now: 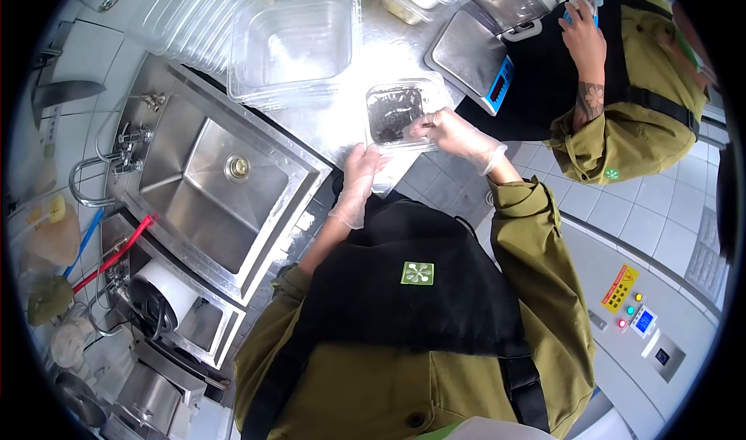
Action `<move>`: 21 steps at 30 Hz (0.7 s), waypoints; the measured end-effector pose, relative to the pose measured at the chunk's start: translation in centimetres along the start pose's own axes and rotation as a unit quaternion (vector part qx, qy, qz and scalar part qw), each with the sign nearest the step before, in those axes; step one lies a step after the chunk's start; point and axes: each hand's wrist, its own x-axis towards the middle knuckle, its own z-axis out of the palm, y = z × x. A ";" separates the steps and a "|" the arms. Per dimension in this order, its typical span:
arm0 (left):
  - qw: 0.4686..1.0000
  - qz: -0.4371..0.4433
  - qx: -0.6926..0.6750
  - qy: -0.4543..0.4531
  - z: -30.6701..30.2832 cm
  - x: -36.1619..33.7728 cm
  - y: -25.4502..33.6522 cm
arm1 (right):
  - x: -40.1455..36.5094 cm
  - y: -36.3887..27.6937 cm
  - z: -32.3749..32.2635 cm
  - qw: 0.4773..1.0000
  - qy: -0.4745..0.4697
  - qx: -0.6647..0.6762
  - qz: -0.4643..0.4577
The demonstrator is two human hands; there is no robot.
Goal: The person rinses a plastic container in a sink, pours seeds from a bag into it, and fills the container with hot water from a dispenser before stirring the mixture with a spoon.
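A clear plastic container (pixel 395 112) with dark contents stands at the edge of the steel counter (pixel 311 125). My right hand (pixel 451 133), in a clear glove, reaches over its right side with fingers pinched at the dark contents; what they hold, if anything, is too small to make out. My left hand (pixel 360 177), also gloved, is at the container's near left corner, its fingers partly spread and apparently holding nothing.
Large clear tubs (pixel 294 40) stand behind on the left, above a steel sink (pixel 210 176). A scale (pixel 470 55) sits to the right. Beyond it, a co-worker's hand (pixel 584 42) holds something small. A control panel is at lower right.
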 end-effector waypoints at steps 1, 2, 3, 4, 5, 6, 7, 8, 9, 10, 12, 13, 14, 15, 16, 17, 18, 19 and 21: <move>1.000 0.000 0.003 0.000 -0.1 0.1 -0.1 | 0.2 0.0 0.4 1.000 0.014 0.015 -0.008; 1.000 -0.001 0.003 0.000 0.0 0.0 0.1 | 0.6 0.3 0.8 0.999 0.028 0.030 -0.015; 1.000 -0.002 0.002 -0.001 0.1 -0.1 0.3 | 0.9 0.6 1.2 0.998 0.041 0.045 -0.023; 1.000 -0.003 0.001 -0.001 0.2 -0.2 0.5 | 1.0 0.9 1.4 0.995 0.058 0.058 -0.050; 1.000 -0.002 0.002 -0.001 0.1 -0.2 0.5 | 0.9 0.8 1.4 0.996 0.068 0.057 -0.023; 1.000 -0.002 0.003 -0.001 0.0 -0.2 0.5 | 0.6 0.6 1.5 0.995 0.079 0.056 0.006; 1.000 -0.001 0.004 -0.001 0.0 -0.2 0.5 | 0.3 0.4 1.3 0.994 0.089 0.055 0.034; 1.000 -0.004 0.005 0.000 0.0 -0.2 0.7 | 0.0 0.3 1.0 0.995 0.093 0.028 0.038; 1.000 -0.005 0.007 0.001 0.1 -0.2 0.8 | -0.2 0.2 0.5 0.994 0.097 0.000 0.041; 1.000 -0.007 0.008 0.003 0.1 -0.1 0.9 | -0.4 0.1 0.1 0.993 0.102 -0.028 0.044; 1.000 -0.006 0.008 0.004 0.0 0.1 0.8 | -0.5 0.1 -0.5 0.986 0.111 -0.122 0.033; 1.000 -0.007 0.009 0.005 -0.3 0.2 0.7 | -0.4 0.1 -0.5 0.979 0.115 -0.168 0.029; 1.000 -0.006 0.009 0.004 -0.3 0.3 0.8 | -0.5 0.3 -0.5 0.978 0.134 -0.160 -0.006; 1.000 -0.006 0.010 0.004 -0.4 0.3 0.8 | -0.5 0.4 -0.3 0.974 0.141 -0.174 -0.008; 1.000 -0.006 0.010 0.003 -0.3 0.2 0.8 | -0.6 0.3 -0.2 0.971 0.148 -0.189 -0.009; 1.000 -0.005 0.007 0.003 -0.2 0.2 0.9 | -0.7 0.2 0.0 0.967 0.154 -0.203 -0.011; 1.000 -0.003 0.005 0.004 -0.2 0.2 1.0 | -0.7 0.5 0.4 0.959 0.178 -0.216 -0.037; 1.000 -0.002 0.003 0.004 -0.1 0.1 1.1 | -0.8 1.0 0.8 0.955 0.182 -0.229 -0.046; 1.000 -0.017 0.020 -0.005 -0.5 0.3 0.7 | -1.1 1.4 1.4 0.946 0.190 -0.255 -0.067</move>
